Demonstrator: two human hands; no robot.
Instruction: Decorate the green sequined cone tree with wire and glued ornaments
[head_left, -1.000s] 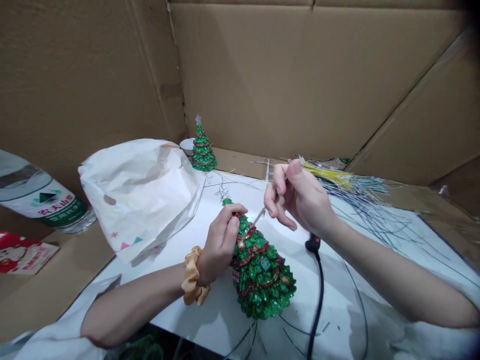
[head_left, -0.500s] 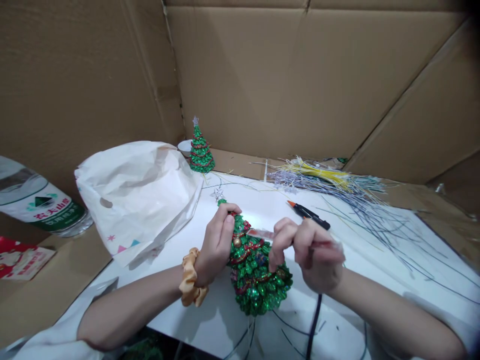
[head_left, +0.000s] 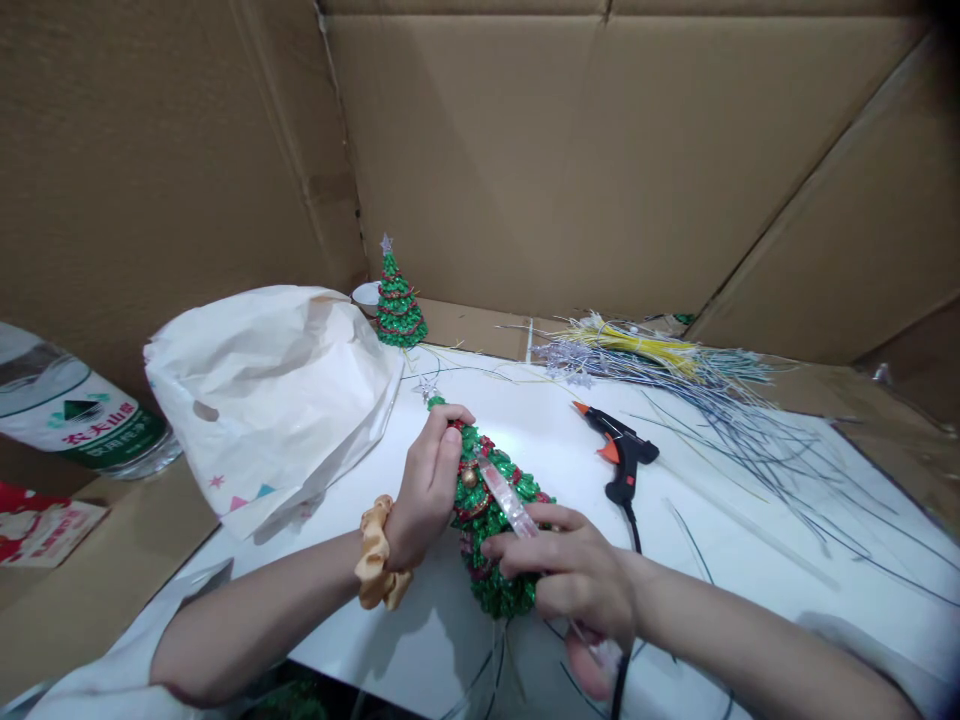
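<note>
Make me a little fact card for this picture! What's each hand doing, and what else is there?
Left hand: grips a green Christmas tree with red garlands near its top
Right hand: holds a narrow, see-through pink tool, tip over the tree's upper part
Farther back: another green tree with a pale star, upright, next to a crumpled white bag
Right side: black-and-orange glue gun on the white table; bundle of thin wires beyond

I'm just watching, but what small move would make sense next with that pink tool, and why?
Probably a light press with the tip of the pink tool beside the gold ball on the green tree. The right hand has the tip at or very near that spot, and the left hand grips the tree's upper part, which should steady it.
</note>
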